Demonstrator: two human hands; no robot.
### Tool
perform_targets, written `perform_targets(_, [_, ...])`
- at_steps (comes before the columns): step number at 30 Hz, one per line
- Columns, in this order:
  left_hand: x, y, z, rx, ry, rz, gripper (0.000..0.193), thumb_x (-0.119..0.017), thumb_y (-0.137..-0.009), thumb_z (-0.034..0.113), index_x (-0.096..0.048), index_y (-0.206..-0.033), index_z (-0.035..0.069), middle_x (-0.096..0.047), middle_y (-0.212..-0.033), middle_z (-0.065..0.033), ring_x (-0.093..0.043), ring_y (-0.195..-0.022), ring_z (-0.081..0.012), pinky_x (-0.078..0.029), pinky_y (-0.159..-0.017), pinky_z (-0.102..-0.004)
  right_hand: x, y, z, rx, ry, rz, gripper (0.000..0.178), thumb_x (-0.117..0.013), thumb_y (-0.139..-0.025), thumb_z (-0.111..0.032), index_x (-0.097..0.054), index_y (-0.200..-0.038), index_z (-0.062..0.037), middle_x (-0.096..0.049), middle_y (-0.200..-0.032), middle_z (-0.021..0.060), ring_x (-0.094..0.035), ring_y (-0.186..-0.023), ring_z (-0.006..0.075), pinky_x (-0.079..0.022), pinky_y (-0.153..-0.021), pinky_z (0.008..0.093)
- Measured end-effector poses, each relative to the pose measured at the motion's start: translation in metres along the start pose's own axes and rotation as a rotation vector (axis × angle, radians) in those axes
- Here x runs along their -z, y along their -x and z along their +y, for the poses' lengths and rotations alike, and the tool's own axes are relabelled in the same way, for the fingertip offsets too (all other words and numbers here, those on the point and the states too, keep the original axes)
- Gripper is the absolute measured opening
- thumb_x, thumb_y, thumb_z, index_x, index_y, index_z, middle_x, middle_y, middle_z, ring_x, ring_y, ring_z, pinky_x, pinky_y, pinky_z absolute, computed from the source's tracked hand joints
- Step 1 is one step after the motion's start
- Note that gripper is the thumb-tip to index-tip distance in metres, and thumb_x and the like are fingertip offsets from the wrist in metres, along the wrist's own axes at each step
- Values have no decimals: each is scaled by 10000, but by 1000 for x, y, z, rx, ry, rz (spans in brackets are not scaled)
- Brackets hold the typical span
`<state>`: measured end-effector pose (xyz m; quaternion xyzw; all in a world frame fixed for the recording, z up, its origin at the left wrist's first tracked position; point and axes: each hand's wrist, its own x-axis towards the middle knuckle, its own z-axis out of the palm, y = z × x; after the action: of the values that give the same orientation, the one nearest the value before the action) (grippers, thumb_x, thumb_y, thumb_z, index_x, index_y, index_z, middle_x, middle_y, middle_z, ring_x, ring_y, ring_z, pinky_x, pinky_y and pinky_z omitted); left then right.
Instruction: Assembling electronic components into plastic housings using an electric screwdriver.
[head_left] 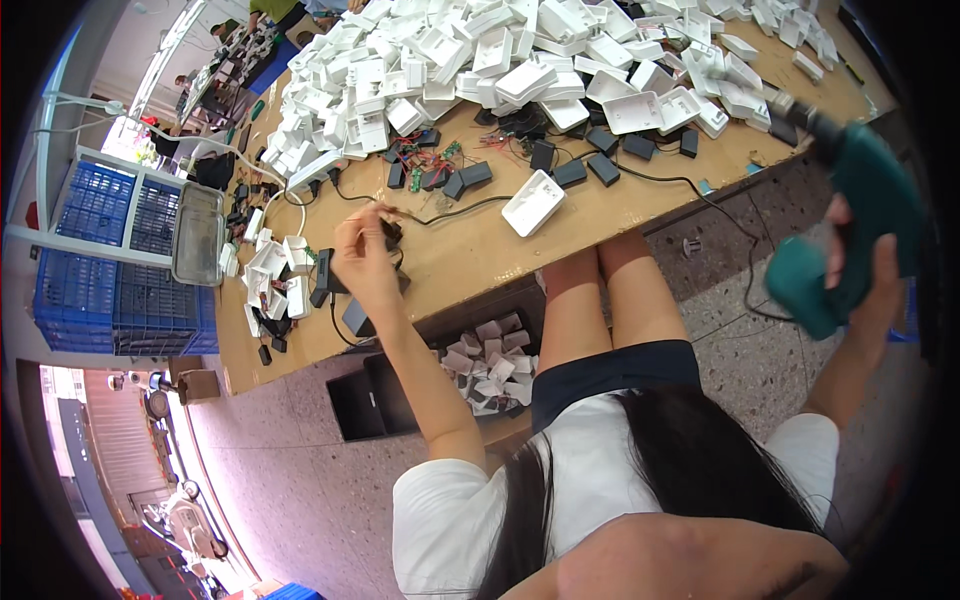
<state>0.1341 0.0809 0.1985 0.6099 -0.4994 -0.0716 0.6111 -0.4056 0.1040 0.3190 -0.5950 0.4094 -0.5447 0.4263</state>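
Note:
My right hand point(882, 280) is wrapped round the handle of a green cordless drill point(874, 190), held up off the table's right end with its chuck pointing to the far left. Over the table's left part is my left hand point(365, 262), thumb and fingertips pinched together. What they hold, if anything, is too small to make out. A small dark part point(391, 232) lies right beside those fingers, and a black cable point(460, 212) runs from there to a white plastic case point(534, 203). The open case lies alone near the table's front edge.
A big heap of white plastic cases point(440, 70) covers the back of the wooden table point(470, 262). Black adapters point(468, 181) and red-wired circuit boards lie before it. More white shells point(266, 262) sit at left. Below, a bin point(372, 398) stands beside a pile of white pieces.

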Motion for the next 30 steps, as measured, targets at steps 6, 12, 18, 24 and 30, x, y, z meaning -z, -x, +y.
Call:
perform_targets(6, [-69,49,6,212,-112,-472,148,-647,-998,113,-731,-1047,2,-695,-880,-43,-647,-855,-116,-511,-746,-283,-58,20,77,-236,-130,160,556,-536,-1027,-484,-587,-1142,58,-629,-1009,119,-556,-600,96,-444,-443,218])
perform_targets(12, [-136,68,14,194,18,-438,72,-672,-939,26,-711,-998,21,-670,-821,-59,-612,-715,-114,-475,-617,-264,-85,29,127,-326,-212,148,498,-568,-1025,-428,-583,-1165,50,-629,-996,134,-584,-621,128,-483,-472,240])
perform_targets(18, [-180,96,-1,104,-116,-366,80,-713,-913,39,-728,-989,18,-652,-839,-88,-565,-629,-140,-451,-592,-286,-94,31,144,-361,-234,180,488,-564,-1029,-416,-578,-1187,45,-625,-991,135,-586,-615,130,-485,-460,240])
perform_targets(24, [-200,119,-23,-2,-98,-320,96,-716,-908,32,-731,-1003,31,-667,-886,-120,-643,-690,-247,-509,-641,-346,-97,33,167,-383,-259,182,470,-562,-1035,-392,-577,-1221,39,-629,-1013,126,-586,-626,124,-482,-479,234])
perform_targets(30, [-210,133,-31,-29,-149,-259,103,-721,-905,36,-719,-1008,41,-685,-882,-113,-678,-732,-264,-513,-642,-377,-104,47,189,-497,-154,78,406,-574,-1037,-349,-606,-1171,33,-644,-1020,97,-590,-645,113,-491,-535,251])
